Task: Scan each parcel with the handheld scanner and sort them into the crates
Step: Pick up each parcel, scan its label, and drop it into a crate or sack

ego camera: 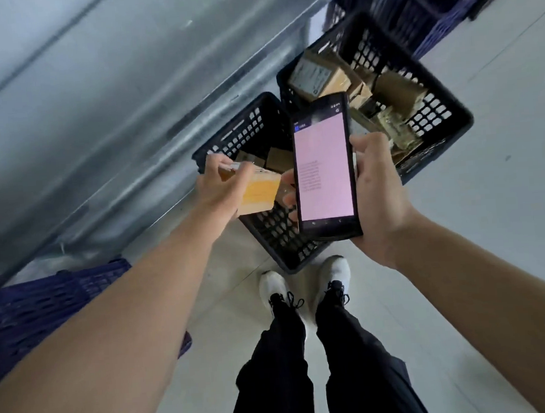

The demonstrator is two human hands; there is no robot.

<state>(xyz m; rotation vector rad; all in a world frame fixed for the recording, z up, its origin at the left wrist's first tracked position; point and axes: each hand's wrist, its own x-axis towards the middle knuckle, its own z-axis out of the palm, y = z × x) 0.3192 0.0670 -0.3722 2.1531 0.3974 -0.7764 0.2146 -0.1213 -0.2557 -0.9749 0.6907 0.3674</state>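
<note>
My left hand (221,184) grips a small tan cardboard parcel (259,191) over the nearer black crate (266,235). My right hand (376,192) holds the handheld scanner (323,167), a black phone-like device whose pink screen faces me, just right of the parcel. The scanner's top end points toward the farther black crate (436,130), which holds several brown parcels (320,77). A couple of brown parcels (277,159) lie in the nearer crate, partly hidden by my hand and the scanner.
A grey metal wall (96,105) runs along the left behind the crates. A dark blue crate (46,312) sits at the lower left and stacked blue crates (428,2) stand at the top right. My feet (302,288) stand on pale floor just before the nearer crate.
</note>
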